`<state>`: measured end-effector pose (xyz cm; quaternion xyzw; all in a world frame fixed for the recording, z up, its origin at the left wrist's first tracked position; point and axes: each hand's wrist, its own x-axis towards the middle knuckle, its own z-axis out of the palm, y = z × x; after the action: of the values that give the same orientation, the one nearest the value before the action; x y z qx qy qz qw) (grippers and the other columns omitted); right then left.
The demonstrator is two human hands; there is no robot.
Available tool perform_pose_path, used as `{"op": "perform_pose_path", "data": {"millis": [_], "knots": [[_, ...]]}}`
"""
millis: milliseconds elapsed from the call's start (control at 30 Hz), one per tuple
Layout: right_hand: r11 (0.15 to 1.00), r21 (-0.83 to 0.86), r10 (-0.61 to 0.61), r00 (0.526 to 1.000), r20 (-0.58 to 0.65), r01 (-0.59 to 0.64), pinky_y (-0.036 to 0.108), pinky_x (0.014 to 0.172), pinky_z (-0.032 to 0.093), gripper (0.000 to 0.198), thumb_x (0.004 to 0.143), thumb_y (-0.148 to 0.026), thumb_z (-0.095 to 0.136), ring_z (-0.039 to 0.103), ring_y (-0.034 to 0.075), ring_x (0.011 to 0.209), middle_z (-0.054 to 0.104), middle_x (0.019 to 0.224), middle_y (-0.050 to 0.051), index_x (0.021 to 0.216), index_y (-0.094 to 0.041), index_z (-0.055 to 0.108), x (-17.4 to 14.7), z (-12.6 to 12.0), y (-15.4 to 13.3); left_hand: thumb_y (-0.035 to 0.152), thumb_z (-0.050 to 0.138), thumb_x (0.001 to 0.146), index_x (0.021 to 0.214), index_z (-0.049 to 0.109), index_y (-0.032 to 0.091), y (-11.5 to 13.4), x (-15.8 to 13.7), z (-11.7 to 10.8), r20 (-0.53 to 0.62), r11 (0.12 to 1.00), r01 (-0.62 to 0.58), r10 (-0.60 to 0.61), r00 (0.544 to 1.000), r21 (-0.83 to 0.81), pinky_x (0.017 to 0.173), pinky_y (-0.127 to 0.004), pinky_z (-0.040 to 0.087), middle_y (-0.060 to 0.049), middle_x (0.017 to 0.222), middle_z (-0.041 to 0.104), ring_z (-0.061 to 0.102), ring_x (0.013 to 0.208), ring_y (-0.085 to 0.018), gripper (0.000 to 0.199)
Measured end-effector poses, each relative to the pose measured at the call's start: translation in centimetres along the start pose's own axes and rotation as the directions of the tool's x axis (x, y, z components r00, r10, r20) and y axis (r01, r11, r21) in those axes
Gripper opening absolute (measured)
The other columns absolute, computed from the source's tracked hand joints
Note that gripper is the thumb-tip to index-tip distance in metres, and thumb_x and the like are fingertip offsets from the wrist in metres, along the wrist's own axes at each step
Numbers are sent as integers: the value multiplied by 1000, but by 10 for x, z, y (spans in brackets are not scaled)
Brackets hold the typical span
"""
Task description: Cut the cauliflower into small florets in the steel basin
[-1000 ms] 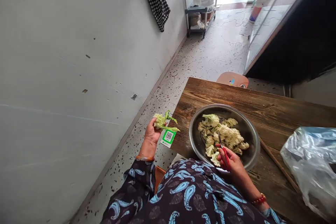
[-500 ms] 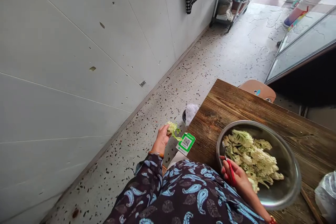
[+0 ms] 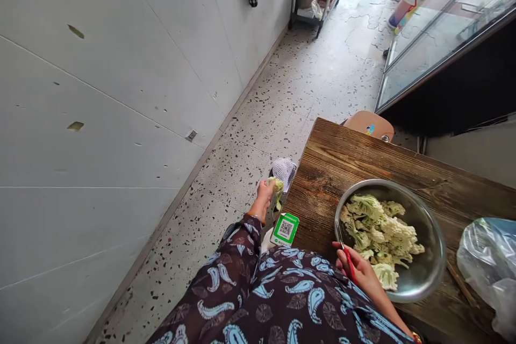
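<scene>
Beyond the table's left edge, my left hand [image 3: 264,198] is closed around a piece of cauliflower [image 3: 277,187] with a green stalk hanging down. Red-handled scissors [image 3: 347,262] are gripped in my right hand [image 3: 360,270], their blades pointing up along the near left rim of a steel bowl [image 3: 437,274]. Inside that bowl lies a heap of cut cauliflower florets [image 3: 389,234]. Just below my left hand's cauliflower, a green and white QR code card [image 3: 285,229] sits at the table's edge.
The wooden table [image 3: 322,172] carries a clear plastic bag [image 3: 489,263] and a thin stick [image 3: 461,285] right of the bowl. A white mesh-covered bin [image 3: 284,172] stands on the floor beside the table. A pink stool [image 3: 368,124], a trolley [image 3: 316,0] and a wall [image 3: 121,134] are farther off.
My left hand has moved forward and right with the cauliflower, close to the mesh-covered bin. The view has turned rightward. My right hand still holds the scissors by the bowl.
</scene>
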<state>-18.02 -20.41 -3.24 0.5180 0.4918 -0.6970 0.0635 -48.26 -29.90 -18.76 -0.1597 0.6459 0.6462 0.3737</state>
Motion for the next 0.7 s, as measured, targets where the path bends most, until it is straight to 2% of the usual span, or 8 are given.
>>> {"op": "perform_pose_path", "data": {"millis": [100, 200, 367, 467, 567, 700], "knots": [[1000, 30, 4, 1000, -9, -3, 22, 47, 31, 66, 71, -69, 70, 43, 11, 50, 54, 61, -3, 114, -20, 65, 2, 0, -1, 29, 78, 69, 97, 59, 19, 5, 6, 7, -38, 997, 48, -46, 998, 62, 70, -25, 46, -6, 85, 67, 65, 89, -19, 35], [999, 41, -4, 1000, -19, 5, 22, 48, 32, 65, 72, -68, 69, 44, 11, 51, 55, 62, -3, 115, -20, 63, 5, -2, -2, 31, 75, 72, 93, 58, 19, 6, 1, 0, -59, 991, 92, -87, 995, 94, 70, -24, 46, -4, 83, 66, 66, 84, -17, 29], [1000, 9, -27, 999, 24, 27, 23, 49, 34, 65, 73, -67, 69, 46, 12, 53, 56, 62, -3, 116, -18, 62, 11, -7, -3, 38, 72, 75, 82, 55, 18, 4, -28, -19, -40, 989, 130, -128, 991, 65, 67, -26, 49, -4, 75, 64, 65, 68, -14, 27], [999, 17, -48, 998, 37, 48, 23, 49, 34, 66, 74, -67, 68, 45, 11, 51, 55, 62, -3, 117, -17, 61, 12, -10, -3, 38, 74, 73, 79, 55, 17, 4, -46, -21, 4, 992, 125, -126, 992, 33, 67, -29, 51, -6, 75, 66, 65, 66, -15, 29], [995, 55, -85, 995, 43, 83, 23, 48, 34, 68, 73, -69, 67, 45, 10, 50, 54, 60, -4, 115, -16, 61, 11, -15, -4, 37, 73, 73, 80, 56, 16, 7, -58, -12, 59, 994, 110, -111, 992, 13, 67, -30, 52, -7, 76, 67, 65, 66, -16, 28], [987, 63, -151, 988, 33, 148, 24, 48, 37, 69, 70, -71, 67, 48, 11, 50, 54, 60, -4, 110, -15, 64, 8, -33, -5, 35, 72, 72, 85, 58, 16, 11, -68, 19, 138, 997, 79, -79, 987, 9, 69, -30, 53, -7, 80, 69, 66, 68, -16, 27]]}}
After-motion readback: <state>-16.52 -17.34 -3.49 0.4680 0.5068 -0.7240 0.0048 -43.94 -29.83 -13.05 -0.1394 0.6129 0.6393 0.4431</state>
